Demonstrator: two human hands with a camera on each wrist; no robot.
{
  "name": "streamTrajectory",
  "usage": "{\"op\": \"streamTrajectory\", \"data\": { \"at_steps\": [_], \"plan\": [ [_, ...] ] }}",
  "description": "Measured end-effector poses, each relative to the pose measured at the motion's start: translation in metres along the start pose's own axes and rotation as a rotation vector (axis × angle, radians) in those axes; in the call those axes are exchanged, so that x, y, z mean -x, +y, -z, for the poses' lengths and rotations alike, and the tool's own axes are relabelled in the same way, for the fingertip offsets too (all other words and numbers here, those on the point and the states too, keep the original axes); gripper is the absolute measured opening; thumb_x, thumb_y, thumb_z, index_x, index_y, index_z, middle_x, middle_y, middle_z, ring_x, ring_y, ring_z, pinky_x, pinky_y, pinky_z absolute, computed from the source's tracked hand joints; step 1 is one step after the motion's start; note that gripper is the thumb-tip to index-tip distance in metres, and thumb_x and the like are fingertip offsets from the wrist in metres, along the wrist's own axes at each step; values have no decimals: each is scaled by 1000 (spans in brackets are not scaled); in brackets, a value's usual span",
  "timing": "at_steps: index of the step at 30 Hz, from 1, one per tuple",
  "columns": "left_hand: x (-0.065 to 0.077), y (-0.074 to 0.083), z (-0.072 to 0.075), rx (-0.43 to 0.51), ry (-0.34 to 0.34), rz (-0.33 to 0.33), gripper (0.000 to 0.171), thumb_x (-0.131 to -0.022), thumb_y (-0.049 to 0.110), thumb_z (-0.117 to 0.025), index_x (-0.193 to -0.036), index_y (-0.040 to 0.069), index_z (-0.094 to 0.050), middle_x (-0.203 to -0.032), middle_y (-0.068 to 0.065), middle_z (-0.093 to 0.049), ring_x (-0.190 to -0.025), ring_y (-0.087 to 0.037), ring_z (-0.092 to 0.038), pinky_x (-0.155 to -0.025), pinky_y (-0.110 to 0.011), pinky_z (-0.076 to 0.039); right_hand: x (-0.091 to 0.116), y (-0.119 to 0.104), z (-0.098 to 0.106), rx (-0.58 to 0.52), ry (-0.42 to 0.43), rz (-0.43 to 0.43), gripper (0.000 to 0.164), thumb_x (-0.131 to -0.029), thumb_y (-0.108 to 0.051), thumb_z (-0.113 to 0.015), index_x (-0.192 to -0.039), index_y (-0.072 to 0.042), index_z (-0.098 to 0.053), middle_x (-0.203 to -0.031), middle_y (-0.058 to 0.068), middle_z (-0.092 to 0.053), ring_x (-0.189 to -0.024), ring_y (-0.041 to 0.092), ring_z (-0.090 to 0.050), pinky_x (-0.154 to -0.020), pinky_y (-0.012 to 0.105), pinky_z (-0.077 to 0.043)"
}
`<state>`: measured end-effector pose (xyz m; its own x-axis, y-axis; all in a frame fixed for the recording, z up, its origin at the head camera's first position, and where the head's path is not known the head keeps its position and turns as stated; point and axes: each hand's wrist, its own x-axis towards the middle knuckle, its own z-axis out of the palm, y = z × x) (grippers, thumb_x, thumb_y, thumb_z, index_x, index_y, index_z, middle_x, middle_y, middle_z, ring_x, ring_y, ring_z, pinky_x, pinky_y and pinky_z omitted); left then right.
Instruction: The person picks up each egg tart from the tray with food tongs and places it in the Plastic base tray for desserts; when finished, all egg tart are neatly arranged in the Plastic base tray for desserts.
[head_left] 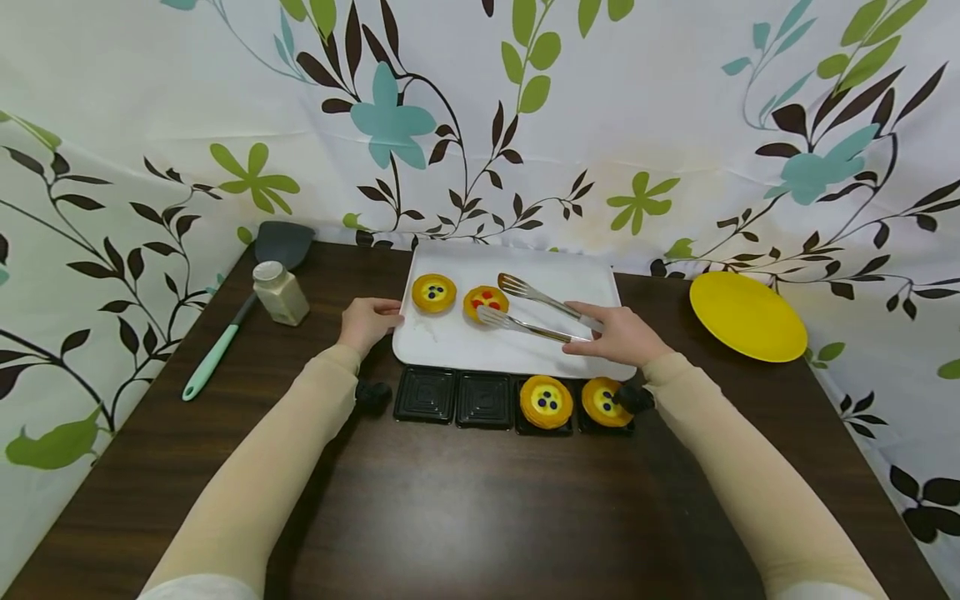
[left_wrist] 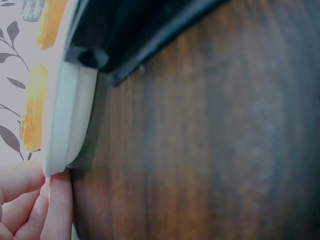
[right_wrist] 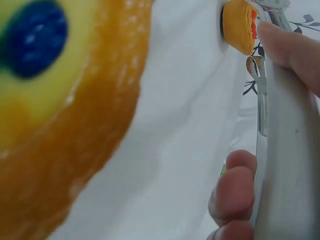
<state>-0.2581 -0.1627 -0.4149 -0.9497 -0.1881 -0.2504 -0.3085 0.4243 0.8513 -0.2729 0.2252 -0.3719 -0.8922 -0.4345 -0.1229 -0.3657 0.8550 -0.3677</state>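
Observation:
My left hand (head_left: 365,323) pinches the left rim of a white tray (head_left: 517,357), thumb and fingers at its edge in the left wrist view. In my right hand (head_left: 617,336) is a pair of metal tongs (head_left: 553,303), their slotted ends spread apart. Those ends reach over a tart with red berries (head_left: 486,303), one on its far side and one at its near right edge. Left of it on the tray sits a tart with blue berries (head_left: 433,293). Close below my right wrist are two more blue-berry tarts (head_left: 546,403) in black square holders.
Two black holders (head_left: 425,395) left of the filled ones hold nothing. A shaker jar (head_left: 281,293) stands at the left by a dark spatula with a mint handle (head_left: 212,362). A yellow plate (head_left: 748,317) lies at the far right. Patterned cloth (head_left: 465,100) hangs behind the table.

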Motion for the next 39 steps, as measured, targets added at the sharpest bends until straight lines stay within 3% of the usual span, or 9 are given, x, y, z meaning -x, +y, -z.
{"op": "streamTrajectory", "data": {
  "at_steps": [16, 22, 28, 39],
  "plan": [
    [-6, -3, -2, 12, 4, -12, 33, -91, 7, -63, -123, -1, -61, -117, -19, -65, -103, -28, -63, -89, -37, -54, -8, -8, -1, 2, -38, -29, 83, -76, -53, -73, -146, -24, -39, -67, 5, -58, -60, 18, -49, -49, 28, -36],
    [-5, -2, -1, 5, 7, -6, 33, -91, 6, -63, -123, -1, -62, -117, -19, -65, -103, -28, -63, -90, -37, -53, -7, -10, -1, -3, -27, -22, 79, -77, -49, -74, -145, -22, -42, -56, 0, -41, -52, 16, -41, -48, 28, -33],
    [-4, -2, -2, 12, 5, -7, 33, -91, 6, -63, -123, -1, -62, -117, -19, -65, -104, -29, -63, -90, -37, -53, 5, -10, -1, -30, -30, 10, 76, -78, -48, -73, -144, -24, -43, -58, 2, -48, -51, 16, -40, -48, 28, -32],
    [-5, -4, -2, 32, -5, -6, 34, -91, 5, -62, -125, -1, -60, -121, -20, -62, -107, -28, -62, -91, -36, -53, 41, -10, -3, -42, 12, 68, 77, -76, -58, -70, -142, -29, -45, -58, 1, -44, -47, 12, -32, -44, 26, -30]
  ]
}}
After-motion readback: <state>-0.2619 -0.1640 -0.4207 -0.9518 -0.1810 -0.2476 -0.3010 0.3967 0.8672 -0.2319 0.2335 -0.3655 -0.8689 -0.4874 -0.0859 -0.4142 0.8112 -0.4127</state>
